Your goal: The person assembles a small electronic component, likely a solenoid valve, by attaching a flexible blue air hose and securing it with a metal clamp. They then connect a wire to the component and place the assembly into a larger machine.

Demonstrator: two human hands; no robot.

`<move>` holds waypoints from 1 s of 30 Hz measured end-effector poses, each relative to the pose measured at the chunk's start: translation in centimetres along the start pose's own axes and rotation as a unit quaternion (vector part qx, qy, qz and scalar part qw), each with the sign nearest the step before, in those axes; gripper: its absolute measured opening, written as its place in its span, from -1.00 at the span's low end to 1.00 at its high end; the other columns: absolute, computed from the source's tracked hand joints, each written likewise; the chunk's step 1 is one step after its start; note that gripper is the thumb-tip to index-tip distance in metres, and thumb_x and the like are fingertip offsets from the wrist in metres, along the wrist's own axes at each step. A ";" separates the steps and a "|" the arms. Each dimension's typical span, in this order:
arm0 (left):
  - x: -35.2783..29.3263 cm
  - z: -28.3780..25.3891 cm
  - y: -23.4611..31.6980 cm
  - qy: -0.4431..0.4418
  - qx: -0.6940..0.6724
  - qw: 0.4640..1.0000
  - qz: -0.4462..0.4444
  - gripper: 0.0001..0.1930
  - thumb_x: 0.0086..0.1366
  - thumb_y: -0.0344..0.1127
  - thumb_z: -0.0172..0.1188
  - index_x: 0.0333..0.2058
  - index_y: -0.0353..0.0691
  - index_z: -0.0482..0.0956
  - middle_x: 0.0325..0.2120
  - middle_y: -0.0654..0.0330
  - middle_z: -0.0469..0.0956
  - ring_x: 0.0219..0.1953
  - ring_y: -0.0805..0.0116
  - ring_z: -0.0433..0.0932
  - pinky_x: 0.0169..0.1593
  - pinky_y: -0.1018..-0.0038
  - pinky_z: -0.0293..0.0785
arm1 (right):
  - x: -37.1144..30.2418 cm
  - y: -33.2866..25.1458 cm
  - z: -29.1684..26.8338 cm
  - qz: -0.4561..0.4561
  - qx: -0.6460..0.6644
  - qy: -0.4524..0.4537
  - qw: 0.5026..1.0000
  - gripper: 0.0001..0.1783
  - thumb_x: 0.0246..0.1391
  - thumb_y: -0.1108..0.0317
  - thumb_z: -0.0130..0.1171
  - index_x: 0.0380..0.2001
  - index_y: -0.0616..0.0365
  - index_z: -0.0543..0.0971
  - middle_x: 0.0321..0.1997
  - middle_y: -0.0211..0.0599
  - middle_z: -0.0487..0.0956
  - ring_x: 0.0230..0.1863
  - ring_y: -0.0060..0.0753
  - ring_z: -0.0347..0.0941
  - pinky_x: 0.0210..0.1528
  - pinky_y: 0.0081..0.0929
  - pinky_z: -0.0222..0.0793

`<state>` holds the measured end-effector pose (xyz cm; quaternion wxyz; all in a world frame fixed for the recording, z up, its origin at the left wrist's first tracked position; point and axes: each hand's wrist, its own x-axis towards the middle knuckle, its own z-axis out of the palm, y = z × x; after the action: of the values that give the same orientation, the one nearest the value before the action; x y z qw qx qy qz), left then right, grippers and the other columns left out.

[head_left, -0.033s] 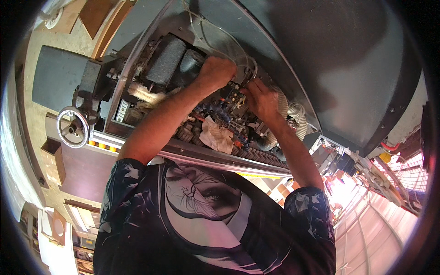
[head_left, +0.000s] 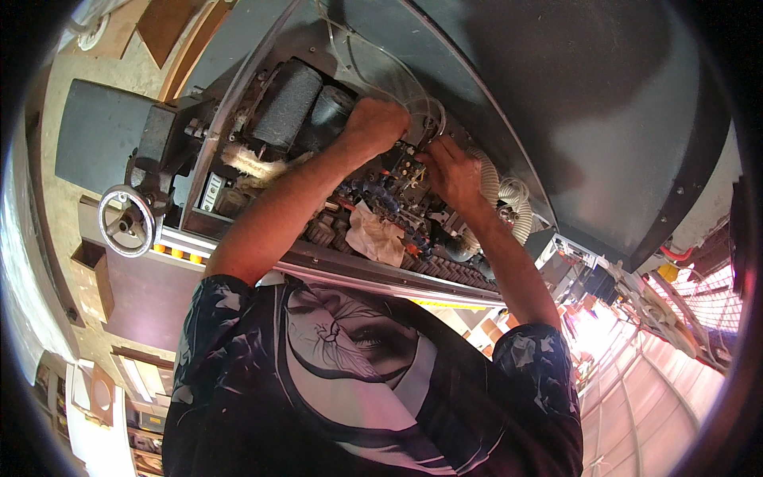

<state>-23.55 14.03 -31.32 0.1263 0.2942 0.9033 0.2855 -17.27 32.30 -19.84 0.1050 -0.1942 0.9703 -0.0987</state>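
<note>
Nearest the camera is the person's dark patterned shirt, with both bare forearms rising from it into the opened machine. Just beyond the shirt, a long metal rail crosses the near edge of the machine, with a yellow strip beneath it at right and small orange dots at its left end. A crumpled white rag lies on the mechanism just past the rail, between the two forearms. To the near left, a silver handwheel stands out from the machine's side. A small white rectangular label sits on the housing right of the handwheel; its print is too small to read. Farther in, the left hand is curled closed over the small metal assembly at the centre of the mechanism, and the right hand is closed with fingers pinched on the same assembly from the right; exactly which part each grips cannot be told. A grey cylindrical roller lies left of the left hand. White ribbed hoses coil right of the right hand. The raised dark grey hood fills the far right.
</note>
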 end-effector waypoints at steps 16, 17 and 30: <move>0.0 -0.4 -0.2 -0.068 -0.037 0.997 0.004 -0.75 0.20 -0.42 0.32 -0.20 0.13 0.81 -0.21 0.24 0.75 -0.14 0.11 0.76 -0.14 0.14 0.67 | -4.9 1.9 -2.8 0.408 0.390 0.181 0.805 -0.73 0.43 0.26 0.25 0.04 0.18 0.65 -0.30 -0.31 0.72 -0.35 -0.47 0.64 -0.32 -0.45 0.49; 0.2 -1.0 0.0 -0.102 -0.023 0.994 -0.019 -0.73 0.20 -0.43 0.33 -0.19 0.15 0.81 -0.20 0.25 0.75 -0.12 0.12 0.76 -0.13 0.15 0.66 | -6.1 1.9 -2.2 0.437 0.448 0.184 0.758 -0.71 0.44 0.25 0.25 0.07 0.20 0.64 -0.29 -0.32 0.71 -0.34 -0.52 0.62 -0.30 -0.52 0.50; 0.1 -2.3 0.5 -0.088 -0.023 0.996 0.008 -0.68 0.18 -0.42 0.36 -0.08 0.04 0.79 -0.10 0.26 0.74 -0.07 0.10 0.75 -0.09 0.16 0.68 | -4.1 3.6 6.2 0.154 0.050 0.156 0.974 -0.70 0.03 0.44 0.45 -0.10 0.10 0.75 -0.07 -0.11 0.59 -0.12 0.03 0.56 -0.12 -0.05 0.53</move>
<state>-24.27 13.37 -29.24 0.2092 0.3225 0.8797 0.2801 -13.33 36.30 -25.89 -0.0243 -0.0189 0.9869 -0.1584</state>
